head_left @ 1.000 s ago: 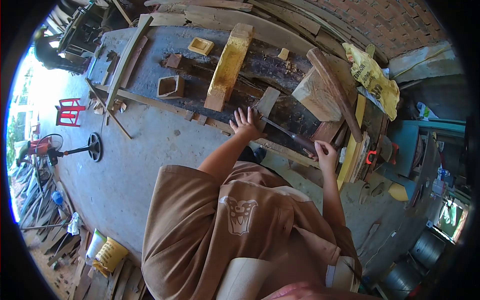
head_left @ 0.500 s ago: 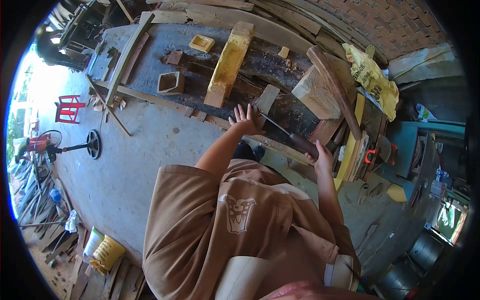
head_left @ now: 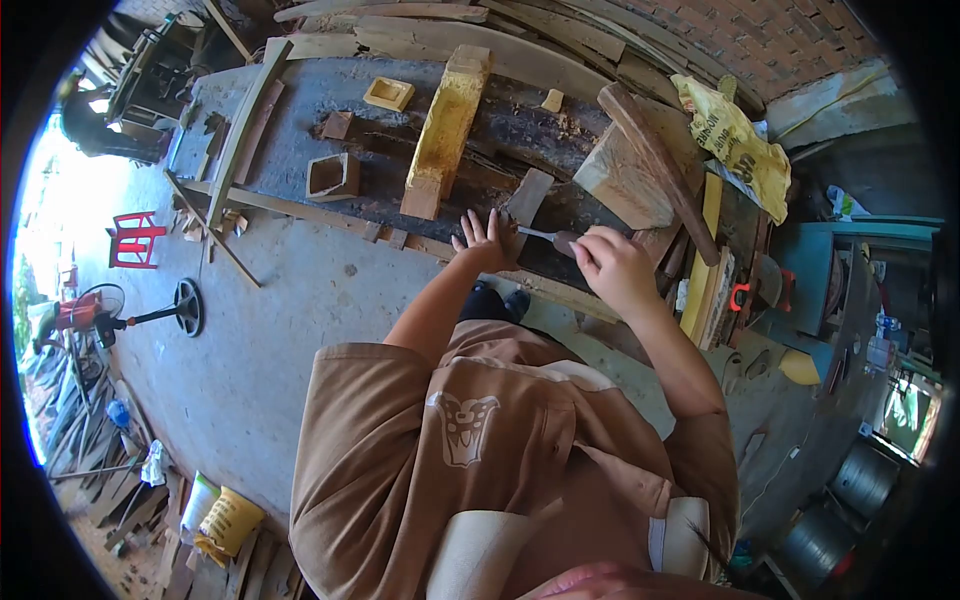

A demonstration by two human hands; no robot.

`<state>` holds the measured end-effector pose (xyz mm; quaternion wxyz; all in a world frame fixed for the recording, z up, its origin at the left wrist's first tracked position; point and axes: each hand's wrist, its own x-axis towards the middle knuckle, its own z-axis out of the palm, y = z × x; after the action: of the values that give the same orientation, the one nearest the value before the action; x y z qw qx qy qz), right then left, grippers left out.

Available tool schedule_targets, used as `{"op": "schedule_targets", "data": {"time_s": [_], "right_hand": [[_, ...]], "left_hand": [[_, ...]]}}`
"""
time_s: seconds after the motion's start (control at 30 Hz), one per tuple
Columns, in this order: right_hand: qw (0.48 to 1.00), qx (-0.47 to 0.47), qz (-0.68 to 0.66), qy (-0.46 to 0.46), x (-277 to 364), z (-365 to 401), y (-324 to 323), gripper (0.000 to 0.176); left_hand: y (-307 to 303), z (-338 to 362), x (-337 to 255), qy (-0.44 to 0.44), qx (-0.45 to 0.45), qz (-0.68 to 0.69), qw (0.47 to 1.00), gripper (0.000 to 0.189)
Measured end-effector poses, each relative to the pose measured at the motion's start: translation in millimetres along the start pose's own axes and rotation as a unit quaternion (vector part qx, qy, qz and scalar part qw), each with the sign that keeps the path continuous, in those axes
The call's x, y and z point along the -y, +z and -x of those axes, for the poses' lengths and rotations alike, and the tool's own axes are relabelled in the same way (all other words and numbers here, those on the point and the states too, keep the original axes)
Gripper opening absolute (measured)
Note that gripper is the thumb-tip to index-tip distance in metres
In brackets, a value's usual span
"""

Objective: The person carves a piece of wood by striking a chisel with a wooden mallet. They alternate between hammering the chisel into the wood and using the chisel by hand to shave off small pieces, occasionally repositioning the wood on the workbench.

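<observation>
My left hand [head_left: 486, 245] lies with fingers spread at the near edge of the dark workbench [head_left: 385, 190]. Close beside it is the tip of a chisel-like tool [head_left: 564, 241] with a slim metal shaft and a dark handle. My right hand [head_left: 618, 272] is closed around that handle, and the shaft points left toward my left hand. A flat greyish wood piece [head_left: 530, 195] lies just beyond the tip. What the tip touches is too small to make out. Left of it, a hollowed yellow wood beam [head_left: 443, 140] lies across the bench.
A large wood block [head_left: 622, 180] with a thick wooden bar [head_left: 665, 175] leaning on it stands at right, near a yellow sack [head_left: 735, 140]. Small hollowed boxes [head_left: 332, 177] sit at left. A red stool [head_left: 135, 240] and a fan [head_left: 85, 310] stand on the floor.
My right hand has risen forward and turned over the handle, and the tool's shaft now looks shorter and more level. My left hand stays spread in nearly the same place.
</observation>
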<state>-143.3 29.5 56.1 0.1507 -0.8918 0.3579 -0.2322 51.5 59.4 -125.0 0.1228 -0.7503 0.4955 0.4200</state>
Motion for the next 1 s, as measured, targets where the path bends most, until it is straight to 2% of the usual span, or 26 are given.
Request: {"op": "schedule_targets", "data": {"time_s": [0.03, 0.1, 0.13, 0.23, 0.43, 0.57, 0.7, 0.8, 0.83, 0.9, 1.0], "right_hand": [[1.000, 0.001, 0.000, 0.002, 2, -3, -1, 0.012], [0.990, 0.064, 0.039, -0.119, 3, -8, -4, 0.012], [0.986, 0.056, 0.044, -0.150, 4, -11, -4, 0.013], [0.973, 0.096, 0.062, -0.199, 1, -17, 0, 0.014], [0.958, 0.121, 0.032, -0.257, 5, -29, -6, 0.017], [0.961, 0.113, 0.022, -0.253, -10, -23, -15, 0.017], [0.974, 0.057, 0.017, -0.218, -31, -2, -15, 0.013], [0.998, -0.007, -0.050, -0.047, -35, 19, -9, 0.009], [0.998, -0.006, -0.050, -0.045, -34, 23, -5, 0.009], [0.990, -0.074, -0.101, 0.063, -31, 30, 0, 0.010], [0.981, -0.075, -0.092, 0.151, -30, 35, 8, 0.012]], "left_hand": [[3, -1, 1, 0.006, -0.006, -0.005, 1.000, 0.130], [5, -2, 2, 0.009, -0.010, -0.004, 1.000, 0.131], [6, -3, 2, 0.012, -0.016, -0.003, 1.000, 0.132], [2, 0, 2, 0.015, -0.011, -0.005, 1.000, 0.132], [6, -3, 4, 0.024, -0.015, 0.013, 1.000, 0.132], [6, -6, 6, 0.028, -0.014, 0.004, 1.000, 0.133], [6, -5, 6, 0.034, -0.010, 0.006, 0.999, 0.132], [4, -6, 7, 0.034, -0.009, 0.009, 0.999, 0.132], [5, -6, 7, 0.035, -0.007, 0.008, 0.999, 0.132], [4, -4, 8, 0.038, -0.006, 0.010, 0.999, 0.132], [3, -4, 6, 0.040, -0.009, 0.009, 0.999, 0.132]]}}
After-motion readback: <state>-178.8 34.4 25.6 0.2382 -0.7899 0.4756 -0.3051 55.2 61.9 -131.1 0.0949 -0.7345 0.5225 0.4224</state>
